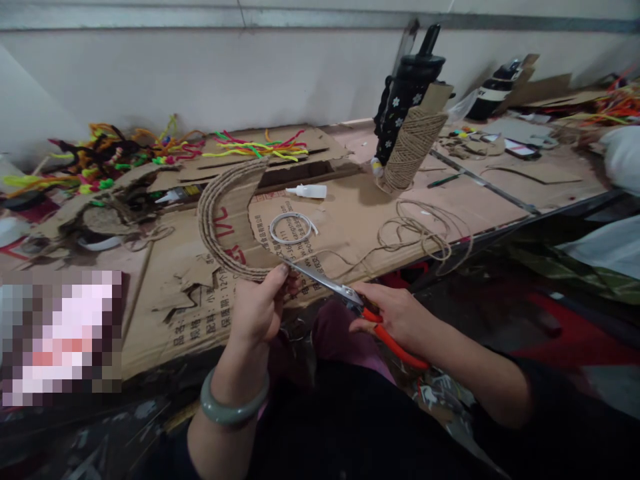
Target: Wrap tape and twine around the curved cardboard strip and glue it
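My left hand (257,303) pinches the lower end of a curved cardboard piece (243,230) whose outer rim is lined with rows of twine (206,223). Scissors (323,279) with orange-red handles are gripped in my right hand (395,312). Their tips reach my left thumb, at the end of the twine-covered rim; whether they touch the twine is too small to tell. A loose strand of twine (363,261) runs from near my left hand to a tangle at the table's right edge. Just beyond my hands lies a coiled white strip (273,230).
A twine spool (417,143) leans against a black flowered object (400,100). A small white bottle (313,191) lies on the printed cardboard sheet (165,267). Colourful pipe cleaners (265,147) are along the wall. Another person's sleeve (623,157) shows at right.
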Tool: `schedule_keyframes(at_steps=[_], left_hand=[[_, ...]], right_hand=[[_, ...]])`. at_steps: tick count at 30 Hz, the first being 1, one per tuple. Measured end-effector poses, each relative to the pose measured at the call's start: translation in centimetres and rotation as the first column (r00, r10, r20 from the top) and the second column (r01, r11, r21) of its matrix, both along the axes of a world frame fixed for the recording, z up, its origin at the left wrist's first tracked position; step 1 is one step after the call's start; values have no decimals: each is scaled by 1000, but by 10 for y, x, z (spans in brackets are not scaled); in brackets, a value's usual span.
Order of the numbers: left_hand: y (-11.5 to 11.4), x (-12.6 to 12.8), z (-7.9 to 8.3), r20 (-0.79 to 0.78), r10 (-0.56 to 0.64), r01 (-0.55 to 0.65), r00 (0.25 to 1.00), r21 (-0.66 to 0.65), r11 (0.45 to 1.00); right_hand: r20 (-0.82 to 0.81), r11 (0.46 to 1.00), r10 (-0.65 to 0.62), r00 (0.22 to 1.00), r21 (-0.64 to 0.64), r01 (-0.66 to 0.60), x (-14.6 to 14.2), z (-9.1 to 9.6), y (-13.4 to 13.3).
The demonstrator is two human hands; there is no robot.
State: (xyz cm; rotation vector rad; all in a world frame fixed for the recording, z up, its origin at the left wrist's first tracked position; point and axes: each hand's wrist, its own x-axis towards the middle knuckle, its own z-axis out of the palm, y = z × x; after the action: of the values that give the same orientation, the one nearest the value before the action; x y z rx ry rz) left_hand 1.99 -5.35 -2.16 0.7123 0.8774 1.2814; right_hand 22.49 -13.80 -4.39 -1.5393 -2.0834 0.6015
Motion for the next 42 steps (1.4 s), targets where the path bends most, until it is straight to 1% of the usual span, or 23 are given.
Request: schedule_keyframes(at_steps=[5, 9, 13, 15, 16, 18, 21, 24, 27, 30, 36, 39, 42], left_hand=[[0, 0, 0, -14, 15, -15, 1000, -15, 1000], [1, -1, -1, -27, 14, -14, 1000, -22, 1000], [1, -1, -1, -11, -4, 3, 1000, -9, 1000], [1, -1, -1, -6, -15, 15, 1000, -8, 1000], [1, -1, -1, -8, -17, 17, 1000, -10, 1000], [1, -1, -1, -18, -6, 6, 1000, -16, 1000], [1, -1, -2, -34, 6, -6, 999, 3, 1000], [2, 0, -3, -51, -1, 3, 999, 33, 999], [2, 1, -2, -58, 4, -3, 998, 24, 1000], [2, 1, -2, -48, 9, -8, 999, 23, 1000], [2, 1, -2, -58, 2, 0, 998, 43, 999], [2, 1, -2, -74, 6, -2, 997, 59, 998], [2, 0, -4, -90, 0, 6, 996, 74, 997]], right_hand=[[11, 1000, 3, 1000, -6, -3, 0, -5, 1], [43, 997, -50, 998, -59, 53, -1, -1, 0], [47, 982, -136, 990, -124, 141, 3, 18, -2], [109, 967, -220, 970, -109, 231, 10, 31, 1], [166, 954, -275, 947, -76, 291, 16, 37, 6], [302, 928, -358, 884, 8, 373, 30, 47, 20], [474, 892, -442, 762, 138, 432, 58, 56, 52], [583, 875, -453, 675, 146, 462, 84, 60, 89], [673, 860, -435, 598, 114, 497, 96, 61, 121], [707, 868, -394, 587, 76, 491, 92, 60, 148], [684, 880, -385, 620, 69, 470, 64, 51, 189], [658, 888, -380, 649, 64, 455, 55, 45, 198], [635, 889, -386, 669, 63, 453, 50, 45, 195]])
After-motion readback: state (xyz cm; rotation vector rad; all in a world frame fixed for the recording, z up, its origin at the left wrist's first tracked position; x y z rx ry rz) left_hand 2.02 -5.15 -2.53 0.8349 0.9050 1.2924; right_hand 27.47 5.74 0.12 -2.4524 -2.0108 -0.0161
